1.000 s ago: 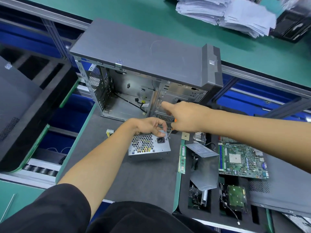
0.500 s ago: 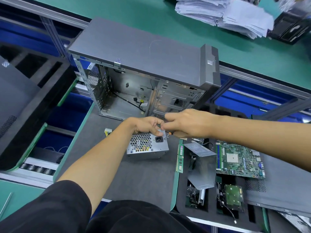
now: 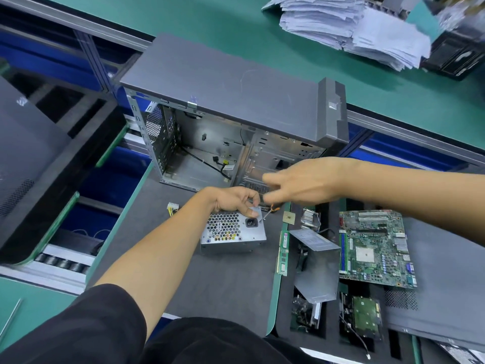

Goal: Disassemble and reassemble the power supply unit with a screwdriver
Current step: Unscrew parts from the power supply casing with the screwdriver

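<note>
The silver power supply unit lies on the grey mat in front of the open computer case, its honeycomb grille and black socket facing up. My left hand grips its far edge, thumb beside the socket. My right hand holds a small screwdriver with an orange handle; the shaft slants down to the unit's top right corner. The right index finger sticks out straight to the left.
A foam tray on the right holds a motherboard, a RAM stick, a grey metal cover and small parts. A cable connector lies left of the unit. Paper stacks sit on the far green table.
My right hand dropped from pointing at the case down to the unit, then shifted right. The screwdriver tip now sits at the unit's top right corner. My left hand stayed on the unit.
</note>
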The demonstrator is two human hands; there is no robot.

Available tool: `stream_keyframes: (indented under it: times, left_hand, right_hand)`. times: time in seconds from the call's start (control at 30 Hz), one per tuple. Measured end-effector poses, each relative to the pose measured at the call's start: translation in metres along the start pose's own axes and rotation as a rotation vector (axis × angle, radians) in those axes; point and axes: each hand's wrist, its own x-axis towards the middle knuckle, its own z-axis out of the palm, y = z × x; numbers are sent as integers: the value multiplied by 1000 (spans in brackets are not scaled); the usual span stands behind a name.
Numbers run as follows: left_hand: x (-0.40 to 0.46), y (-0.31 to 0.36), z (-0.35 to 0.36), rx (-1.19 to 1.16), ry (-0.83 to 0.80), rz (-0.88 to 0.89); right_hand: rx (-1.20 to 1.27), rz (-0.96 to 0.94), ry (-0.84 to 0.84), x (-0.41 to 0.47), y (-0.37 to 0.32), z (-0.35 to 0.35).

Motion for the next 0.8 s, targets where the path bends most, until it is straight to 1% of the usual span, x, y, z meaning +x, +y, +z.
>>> stream_keyframes:
  times: [0.07,0.1,0.17,0.2,0.23,0.27,0.37,0.4,0.43,0.47,0.5,0.57,0.63,0.7,0.73,0.77,0.8]
  left_hand:
    - [-1,0,0,-1,-6,12]
    - [-2,0,-1,-4,-7,14]
    - [-2,1,1,-13,-9,11]
    - [-1,1,2,-21,-10,15]
    - [0,-1,1,-29,-14,16]
    - [1,-1,1,-34,-20,17]
    - [2,-3,-1,-38,-35,22]
    - [2,-2,-2,-38,-38,18]
    - [2,-2,-2,-30,-39,11]
    - [2,-2,-3,-21,-38,10]
    - [2,-1,-3,-19,-37,13]
    - [1,1,-3,-19,-29,10]
    - [0,1,-2,-13,-10,7]
    - [-1,1,-1,-3,4,14]
    - [-1,2,-1,-3,3,19]
    - [-2,2,0,-8,-3,25]
    - [-2,2,1,-11,-11,24]
  right_hand:
    - [-58,-206,-44,1,5,0]
    - [-61,-266,-41,1,4,1]
    - [-34,-265,-34,-1,-1,4]
    - [7,-207,-30,-1,-5,7]
    - [79,-101,-28,-1,-11,9]
    - [189,61,-34,1,-17,10]
    - [535,650,-79,11,-31,15]
    - [642,788,-80,13,-33,17]
    - [745,858,-83,13,-34,18]
    - [812,859,-85,11,-33,18]
    - [818,806,-78,8,-31,15]
    - [652,607,-66,2,-29,7]
    - [411,300,-57,0,-25,1]
    - [236,13,-49,2,-17,-1]
    - [180,-71,-26,4,-14,-1]
    - [156,-96,-1,5,-12,-1]
    - [180,-62,19,7,-12,2]
